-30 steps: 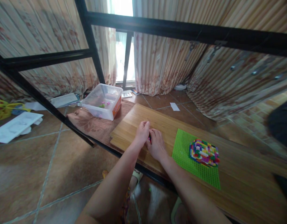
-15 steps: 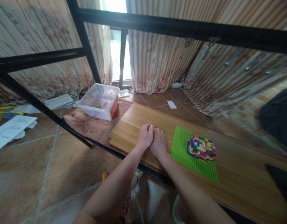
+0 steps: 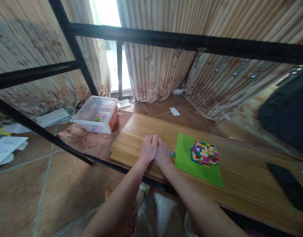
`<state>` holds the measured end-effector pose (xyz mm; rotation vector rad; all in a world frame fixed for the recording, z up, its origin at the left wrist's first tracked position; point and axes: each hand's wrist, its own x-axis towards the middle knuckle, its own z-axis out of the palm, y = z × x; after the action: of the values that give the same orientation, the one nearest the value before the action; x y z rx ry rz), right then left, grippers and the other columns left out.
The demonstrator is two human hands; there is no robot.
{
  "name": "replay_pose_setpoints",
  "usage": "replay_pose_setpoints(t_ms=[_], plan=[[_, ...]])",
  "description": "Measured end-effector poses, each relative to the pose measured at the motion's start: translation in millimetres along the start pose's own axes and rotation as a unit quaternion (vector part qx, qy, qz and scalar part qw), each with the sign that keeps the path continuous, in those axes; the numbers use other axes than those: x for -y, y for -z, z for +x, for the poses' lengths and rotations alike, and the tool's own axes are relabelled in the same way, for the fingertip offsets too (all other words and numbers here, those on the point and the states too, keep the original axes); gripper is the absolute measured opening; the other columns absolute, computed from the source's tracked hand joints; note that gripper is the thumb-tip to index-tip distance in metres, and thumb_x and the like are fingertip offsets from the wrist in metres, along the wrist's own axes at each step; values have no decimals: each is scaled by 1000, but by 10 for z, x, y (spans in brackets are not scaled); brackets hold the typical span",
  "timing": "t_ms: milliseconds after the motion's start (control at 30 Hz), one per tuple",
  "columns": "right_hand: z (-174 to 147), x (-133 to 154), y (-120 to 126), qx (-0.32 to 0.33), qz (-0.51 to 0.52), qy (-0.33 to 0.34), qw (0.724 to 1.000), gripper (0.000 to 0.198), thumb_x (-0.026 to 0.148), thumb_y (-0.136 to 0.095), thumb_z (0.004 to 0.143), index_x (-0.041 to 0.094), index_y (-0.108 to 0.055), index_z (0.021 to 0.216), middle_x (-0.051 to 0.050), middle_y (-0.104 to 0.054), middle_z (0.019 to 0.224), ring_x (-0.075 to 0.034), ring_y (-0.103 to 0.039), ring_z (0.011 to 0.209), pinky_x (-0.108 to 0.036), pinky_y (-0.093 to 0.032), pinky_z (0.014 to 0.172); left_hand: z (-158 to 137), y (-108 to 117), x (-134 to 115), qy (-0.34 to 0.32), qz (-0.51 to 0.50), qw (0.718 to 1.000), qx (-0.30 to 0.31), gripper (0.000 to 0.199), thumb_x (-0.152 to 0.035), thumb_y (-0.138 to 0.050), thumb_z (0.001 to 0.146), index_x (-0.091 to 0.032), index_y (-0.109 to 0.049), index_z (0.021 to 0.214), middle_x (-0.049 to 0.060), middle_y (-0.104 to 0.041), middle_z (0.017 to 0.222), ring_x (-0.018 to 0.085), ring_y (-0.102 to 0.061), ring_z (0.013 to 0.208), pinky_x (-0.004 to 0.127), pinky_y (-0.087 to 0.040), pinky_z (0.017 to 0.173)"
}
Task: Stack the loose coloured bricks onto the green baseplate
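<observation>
Come into view: small bricks [image 3: 172, 153], between right hand [image 3: 163, 153] and green board [image 3: 183, 156] | left hand [image 3: 149, 148]: touching right hand | grip, both: cannot tell, fingers partly hidden

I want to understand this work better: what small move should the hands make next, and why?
Perhaps ease the left hand away from the right hand: they touch, hiding anything held, and small bricks show between the right hand and green baseplate.

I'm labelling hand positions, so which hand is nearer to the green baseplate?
Right. The right hand is just left of the green baseplate, apart from it; the left hand is farther left, against the right hand.
</observation>
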<state>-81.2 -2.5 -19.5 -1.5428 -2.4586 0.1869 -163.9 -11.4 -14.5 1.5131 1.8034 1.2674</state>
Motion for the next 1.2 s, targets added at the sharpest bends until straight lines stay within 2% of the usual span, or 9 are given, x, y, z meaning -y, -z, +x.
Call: replay_pose_setpoints(t_ms=[600,733,933,1200], plan=[[1,27,21,-6,19,-41,999,23,20,-37,98,16,-56,111,-11,-65,101,-23,-59,93,-34,-44,78,22,-41,-6,23,-16,1000,-5,40,-30,-33,96,-20,-68,82,7,-71,95,19,-64,95,32,-46,89],[-6,30,25,-10,29,-45,999,25,19,-35,99,15,-55,113,-12,-63,108,-23,-58,98,-33,-44,79,22,-70,-3,40,-25,999,-24,40,-30,-33,96,-19,-69,85,8,-72,96,19,-64,95,32,-46,90],[3,18,1,-8,43,-40,998,25,19,-34,100,17,-57,109,-9,-66,105,-20,-61,96,-31,-45,83,21,-112,18,54,-54,995,-59,42,-35,-32,96,-18,-69,90,9,-72,97,21,-65,97,34,-46,92],[13,36,-2,2,24,-64,998,25,17,-35,98,17,-57,109,-10,-69,103,-21,-64,94,-32,-46,79,29,-94,12,46,-56,997,-39,41,-33,-33,93,-18,-71,87,9,-72,95,22,-65,95,35,-46,90]])
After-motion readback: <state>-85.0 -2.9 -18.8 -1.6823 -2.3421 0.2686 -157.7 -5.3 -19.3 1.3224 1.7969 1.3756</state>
